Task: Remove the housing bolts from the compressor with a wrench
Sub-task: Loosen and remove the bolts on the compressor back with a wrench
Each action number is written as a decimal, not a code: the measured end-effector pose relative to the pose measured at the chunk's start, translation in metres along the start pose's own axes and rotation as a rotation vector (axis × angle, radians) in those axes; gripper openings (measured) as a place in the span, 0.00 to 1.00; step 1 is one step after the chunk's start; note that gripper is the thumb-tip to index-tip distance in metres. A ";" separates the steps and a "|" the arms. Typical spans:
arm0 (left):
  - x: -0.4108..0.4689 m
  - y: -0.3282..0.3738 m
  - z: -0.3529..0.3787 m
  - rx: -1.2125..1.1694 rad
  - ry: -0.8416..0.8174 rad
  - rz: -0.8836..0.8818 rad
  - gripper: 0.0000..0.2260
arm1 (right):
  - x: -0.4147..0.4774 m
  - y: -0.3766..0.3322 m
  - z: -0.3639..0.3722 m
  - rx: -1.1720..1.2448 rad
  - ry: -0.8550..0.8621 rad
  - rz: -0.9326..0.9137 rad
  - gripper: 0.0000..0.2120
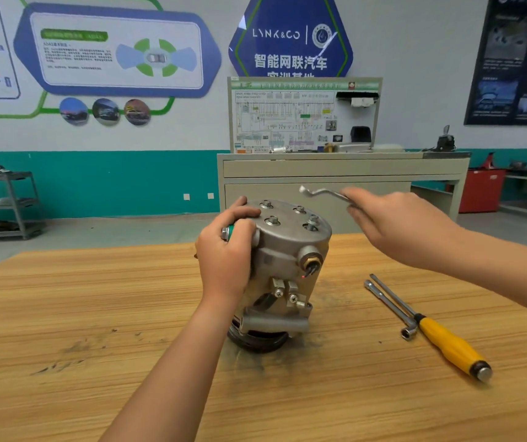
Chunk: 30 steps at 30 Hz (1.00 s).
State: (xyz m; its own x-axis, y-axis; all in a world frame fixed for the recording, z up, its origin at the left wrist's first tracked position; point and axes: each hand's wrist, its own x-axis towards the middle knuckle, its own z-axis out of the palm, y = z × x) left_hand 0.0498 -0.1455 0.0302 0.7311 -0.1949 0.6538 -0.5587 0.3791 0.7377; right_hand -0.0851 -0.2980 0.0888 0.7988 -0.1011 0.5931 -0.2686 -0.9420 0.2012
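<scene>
Four silver housing bolts (pixel 272 220) show on the flat top cap of a grey cast-metal cylindrical compressor (pixel 287 260), which stands on end near the middle of the pale wooden table (pixel 96 314). Its long axis is nearly upright, leaning slightly away from the camera, with the bolted cap facing up and the black pulley end down on the table. A brass-collared port on its side points toward the camera and a little right. The left grip (pixel 227 253) clasps the compressor's upper left side, fingers curled over the cap's rim. The right grip (pixel 396 228) is clenched round the shank of a bent silver ring wrench (pixel 322 193), held in the air above and right of the cap, clear of the bolts, with its ring end pointing left. To the right on the table lie an L-shaped steel socket wrench (pixel 389 304) and a yellow-handled driver (pixel 447 342), side by side and touching. On the wall behind, a blue hexagonal sign (pixel 290 36) reads "LYNK&CO" above "智能网联汽车".
</scene>
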 end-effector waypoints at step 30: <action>-0.012 0.000 -0.027 -0.119 0.060 -0.047 0.13 | -0.008 0.002 0.020 -0.357 0.400 -0.112 0.11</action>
State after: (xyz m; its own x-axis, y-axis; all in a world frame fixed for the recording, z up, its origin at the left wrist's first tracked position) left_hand 0.0515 -0.1190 0.0184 0.7793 -0.1622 0.6053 -0.4754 0.4763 0.7397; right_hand -0.0810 -0.3060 0.0688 0.5846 0.1891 0.7890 -0.4150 -0.7659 0.4911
